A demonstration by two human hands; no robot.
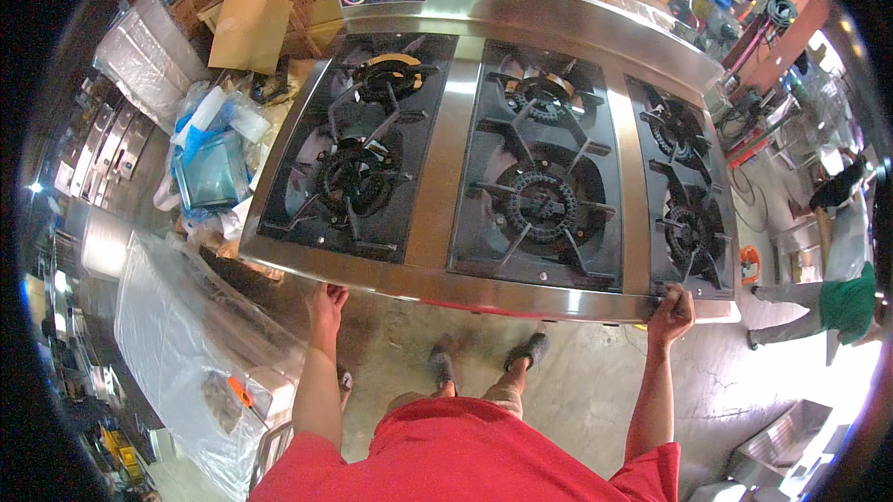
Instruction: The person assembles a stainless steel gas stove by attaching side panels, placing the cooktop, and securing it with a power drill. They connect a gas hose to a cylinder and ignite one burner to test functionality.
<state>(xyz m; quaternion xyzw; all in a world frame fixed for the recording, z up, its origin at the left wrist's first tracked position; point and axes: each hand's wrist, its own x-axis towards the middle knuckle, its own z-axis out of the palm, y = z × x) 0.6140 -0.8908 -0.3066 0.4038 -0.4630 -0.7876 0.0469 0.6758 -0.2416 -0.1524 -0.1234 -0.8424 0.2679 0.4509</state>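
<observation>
A wide stainless steel gas stove stands in front of me. Its black panels carry several burners, among them the front middle burner, under dark pan supports. Near the stove's front left corner, my left hand is closed at the front edge, its fingertips partly hidden beneath the rim. Farther right, my right hand is closed on the same edge, close to the right corner. Along the back rises a steel splashback with a blue label at its left end.
A plastic-wrapped unit with an orange-handled tool on it stands at my left. Plastic-covered goods and a cardboard sheet lie beyond. A person in a green shirt bends at the right, near an orange bucket.
</observation>
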